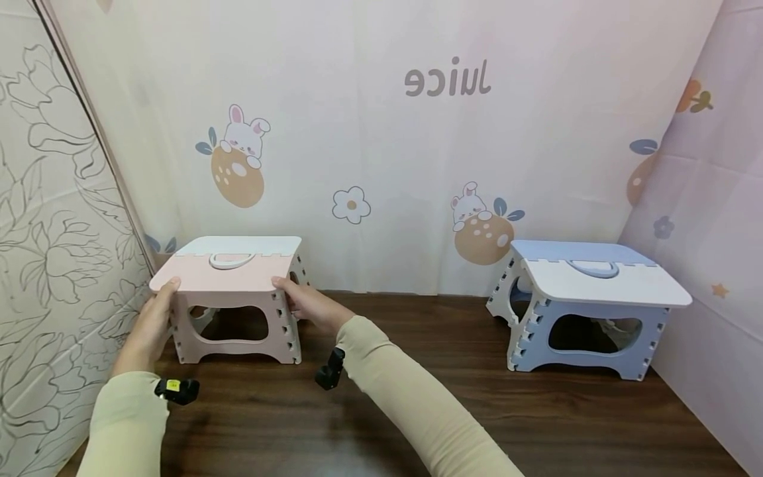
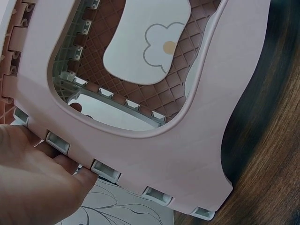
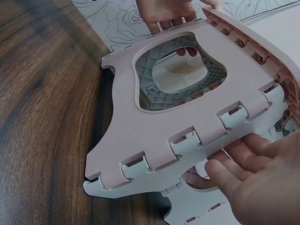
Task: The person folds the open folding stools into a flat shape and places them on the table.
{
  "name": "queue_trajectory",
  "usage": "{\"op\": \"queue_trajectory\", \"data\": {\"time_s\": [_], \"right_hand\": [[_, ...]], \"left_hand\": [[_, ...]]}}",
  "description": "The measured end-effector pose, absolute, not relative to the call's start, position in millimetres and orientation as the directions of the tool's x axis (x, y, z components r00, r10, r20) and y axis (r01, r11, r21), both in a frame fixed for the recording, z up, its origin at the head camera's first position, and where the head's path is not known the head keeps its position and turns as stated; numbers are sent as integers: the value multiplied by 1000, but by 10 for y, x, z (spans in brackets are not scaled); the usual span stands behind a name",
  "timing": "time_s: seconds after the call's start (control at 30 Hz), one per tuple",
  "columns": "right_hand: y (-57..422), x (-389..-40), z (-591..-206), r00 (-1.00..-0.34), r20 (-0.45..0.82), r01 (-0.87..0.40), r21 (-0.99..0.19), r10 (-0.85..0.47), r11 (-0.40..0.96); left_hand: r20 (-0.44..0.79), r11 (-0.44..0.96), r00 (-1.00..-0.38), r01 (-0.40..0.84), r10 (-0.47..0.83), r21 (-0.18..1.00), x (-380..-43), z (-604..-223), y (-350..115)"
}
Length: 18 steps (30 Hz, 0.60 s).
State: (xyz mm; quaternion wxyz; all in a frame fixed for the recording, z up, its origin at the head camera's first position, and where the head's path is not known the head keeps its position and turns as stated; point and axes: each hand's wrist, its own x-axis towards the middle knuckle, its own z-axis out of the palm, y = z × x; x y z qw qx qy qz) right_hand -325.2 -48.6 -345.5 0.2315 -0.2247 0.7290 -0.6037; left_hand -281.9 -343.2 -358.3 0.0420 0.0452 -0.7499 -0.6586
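Observation:
A pink and white folding step stool (image 1: 238, 279) stands unfolded at the left of the dark wooden surface, close to the back curtain. My left hand (image 1: 149, 328) grips its left side, thumb at the front corner of the top. On the opposite side my right hand (image 1: 312, 306) holds it, the thumb on the top's right corner. In the left wrist view the left fingers (image 2: 65, 164) lie along the hinged edge of the pink leg panel (image 2: 154, 164). The right wrist view shows the right fingers (image 3: 234, 161) bent against the white side panel (image 3: 140, 183).
A blue and white folding stool (image 1: 602, 281) stands unfolded at the right. Behind is a curtain (image 1: 387, 152) with rabbits and reversed "Juice" lettering. A flower-patterned sheet (image 1: 53, 265) closes the left side, another curtain (image 1: 715, 232) the right. Dark wood (image 1: 381, 384) lies between the stools.

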Motion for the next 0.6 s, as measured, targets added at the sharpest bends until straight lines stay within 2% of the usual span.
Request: {"op": "queue_trajectory", "data": {"time_s": [0.6], "right_hand": [[-364,-3261,-3458,-775,-54,-89,-977,-629,193]], "left_hand": [[50,162,-996,38,-74,986,-2835,-3593,-3354]]}}
